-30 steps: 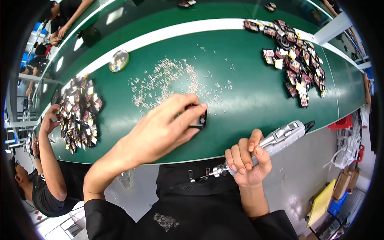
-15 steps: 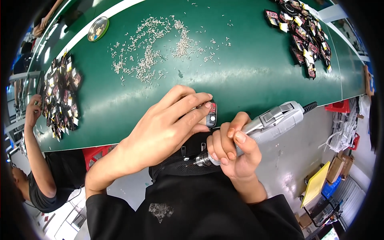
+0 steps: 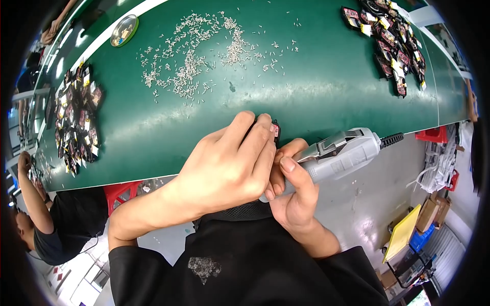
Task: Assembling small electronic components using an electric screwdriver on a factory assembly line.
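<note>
My left hand (image 3: pixel 229 160) is closed around a small black-cased device with a red face (image 3: pixel 276 131), close to the table's front edge. Its fingers cover most of the device, so only one end shows. In my right hand (image 3: pixel 298 196) is a grey electric screwdriver (image 3: pixel 344 155) with a long metal lever on its body and a black cable at its rear end. The screwdriver's front end and bit are hidden behind my left hand. Both hands are close together, fingers nearly touching.
Many small silvery screws (image 3: pixel 191 66) lie scattered on the green table (image 3: pixel 321 102). Piles of similar devices lie at left (image 3: pixel 76 120) and right (image 3: pixel 390 43). A round tin (image 3: pixel 124 30) stands at back left. Another person's arm (image 3: pixel 38 201) is at far left.
My right hand has brought the screwdriver's front end leftward, behind my left hand. My left fingers now cover more of the device. The other person's arm has shifted left and down.
</note>
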Demonstrator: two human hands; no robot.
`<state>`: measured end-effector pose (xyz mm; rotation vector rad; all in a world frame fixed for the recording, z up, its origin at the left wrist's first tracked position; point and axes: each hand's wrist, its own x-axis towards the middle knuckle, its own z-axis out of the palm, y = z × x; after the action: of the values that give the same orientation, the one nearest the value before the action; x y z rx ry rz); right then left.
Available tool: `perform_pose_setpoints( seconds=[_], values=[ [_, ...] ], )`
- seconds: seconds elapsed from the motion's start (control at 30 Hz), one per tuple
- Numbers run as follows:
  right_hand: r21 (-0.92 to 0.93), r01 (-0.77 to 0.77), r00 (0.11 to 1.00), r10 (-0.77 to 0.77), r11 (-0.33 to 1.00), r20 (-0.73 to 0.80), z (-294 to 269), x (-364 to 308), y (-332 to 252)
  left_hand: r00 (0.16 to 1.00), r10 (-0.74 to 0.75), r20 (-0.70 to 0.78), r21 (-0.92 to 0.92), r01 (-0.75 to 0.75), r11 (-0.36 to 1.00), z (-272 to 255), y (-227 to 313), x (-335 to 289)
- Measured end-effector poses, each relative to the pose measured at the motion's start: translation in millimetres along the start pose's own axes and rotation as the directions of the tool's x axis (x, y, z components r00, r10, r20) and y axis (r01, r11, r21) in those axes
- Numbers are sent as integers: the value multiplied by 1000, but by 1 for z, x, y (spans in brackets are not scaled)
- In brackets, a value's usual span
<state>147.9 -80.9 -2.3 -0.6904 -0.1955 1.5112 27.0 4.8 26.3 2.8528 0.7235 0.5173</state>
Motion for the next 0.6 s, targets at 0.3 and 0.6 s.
perform_pose_setpoints(
  seconds=[0.3,0.6],
  values=[
    [5,-6,1000,6,1000,26,-4,1,-5,996,61,-69,179,-48,983,6,8,-4],
    [-145,363,850,-263,921,456,11,26,-90,998,3,65,-3,-3,1000,-1,7,-12]
  ],
)
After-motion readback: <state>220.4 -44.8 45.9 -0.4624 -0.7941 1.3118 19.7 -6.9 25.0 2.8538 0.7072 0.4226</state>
